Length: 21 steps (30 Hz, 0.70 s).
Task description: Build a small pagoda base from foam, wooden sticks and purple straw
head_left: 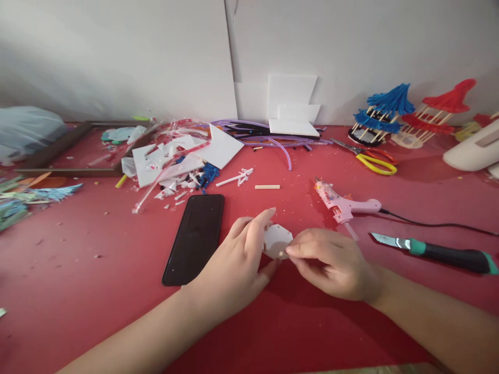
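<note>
My left hand (237, 259) and my right hand (331, 262) meet over a small white many-sided foam piece (276, 240) on the red table (78, 270). The left hand's fingers curl round the piece's left edge and hold it. The right hand's thumb and forefinger are pinched together at the piece's lower right edge; whatever they pinch is too small to make out. A black phone (195, 238) lies face up just left of my left hand. A pink hot glue gun (343, 203) rests just beyond my right hand.
A green-and-black utility knife (440, 252) lies at the right, blade out. Yellow scissors (372, 158), a blue model pagoda (384, 111) and a red one (436, 117) stand at the back right. White foam scraps (175, 156), purple tubes (268, 141) and a wooden frame (66, 143) fill the back left.
</note>
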Each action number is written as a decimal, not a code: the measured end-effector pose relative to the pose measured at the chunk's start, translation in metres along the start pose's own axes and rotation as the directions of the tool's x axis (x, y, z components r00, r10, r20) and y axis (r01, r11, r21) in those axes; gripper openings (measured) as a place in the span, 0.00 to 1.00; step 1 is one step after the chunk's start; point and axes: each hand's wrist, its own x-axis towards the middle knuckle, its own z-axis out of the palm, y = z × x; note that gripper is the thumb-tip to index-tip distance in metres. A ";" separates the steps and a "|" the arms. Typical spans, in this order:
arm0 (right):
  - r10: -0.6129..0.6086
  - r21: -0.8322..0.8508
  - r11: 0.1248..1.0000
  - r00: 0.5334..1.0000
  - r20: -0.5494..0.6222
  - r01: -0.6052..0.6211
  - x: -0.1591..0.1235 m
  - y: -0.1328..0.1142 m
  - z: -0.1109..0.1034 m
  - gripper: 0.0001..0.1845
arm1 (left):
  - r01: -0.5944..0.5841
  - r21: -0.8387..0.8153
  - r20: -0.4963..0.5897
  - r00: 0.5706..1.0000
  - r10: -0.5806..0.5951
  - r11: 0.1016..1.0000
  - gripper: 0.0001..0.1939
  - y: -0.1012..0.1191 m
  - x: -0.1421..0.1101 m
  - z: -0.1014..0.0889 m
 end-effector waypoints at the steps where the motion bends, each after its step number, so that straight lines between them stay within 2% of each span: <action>1: -0.002 0.003 1.000 1.000 -0.002 0.002 0.000 0.000 0.000 0.17 | 0.002 -0.001 0.002 1.000 -0.002 1.000 0.36 0.000 0.000 0.000; 5: -0.007 0.004 1.000 1.000 -0.005 0.007 0.001 0.000 0.001 0.16 | -0.003 -0.006 0.000 1.000 0.003 1.000 0.36 0.001 0.000 0.000; 9: -0.052 -0.082 0.995 0.999 0.005 0.052 0.002 0.000 0.003 0.14 | -0.006 -0.024 -0.019 1.000 0.005 1.000 0.39 0.001 0.000 0.001; 15: -0.028 -0.090 0.996 0.998 -0.048 0.024 0.001 0.001 0.006 0.16 | 0.010 -0.054 -0.030 0.999 -0.012 0.998 0.41 0.001 0.002 0.002; 21: -0.015 -0.226 0.974 0.999 -0.052 0.003 0.011 -0.003 -0.007 0.18 | -0.001 -0.053 -0.031 1.000 -0.001 0.999 0.38 0.000 0.003 0.001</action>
